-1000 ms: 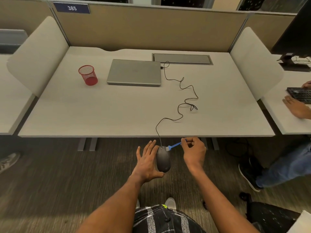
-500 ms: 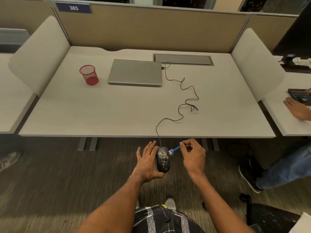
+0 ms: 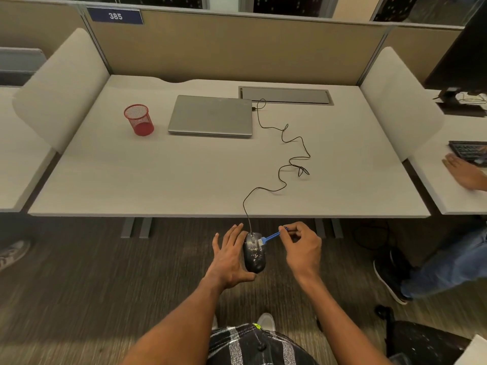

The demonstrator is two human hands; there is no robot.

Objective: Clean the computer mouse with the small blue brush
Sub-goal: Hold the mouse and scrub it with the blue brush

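Observation:
A black wired computer mouse [image 3: 254, 256], flecked with pale specks, is held in the air just in front of the desk's near edge. My left hand [image 3: 229, 255] holds it from its left side, fingers stretched along it and thumb tucked under its rear. My right hand [image 3: 303, 247] pinches the handle of the small blue brush [image 3: 271, 237]. The brush's white bristles touch the front right of the mouse, beside the scroll wheel. The mouse cable [image 3: 283, 164] runs up over the desk to the laptop.
On the grey desk [image 3: 131, 185] lie a closed silver laptop [image 3: 210, 115] and a red mesh cup [image 3: 139, 119]. Another person's hand [image 3: 463, 172] rests by a keyboard [image 3: 467, 151] at the right; their leg and shoe are below. A chair base is at the lower right.
The brush head has moved from beside the mouse's front onto its top near the wheel. Pale specks now show on the mouse. My left hand has held still.

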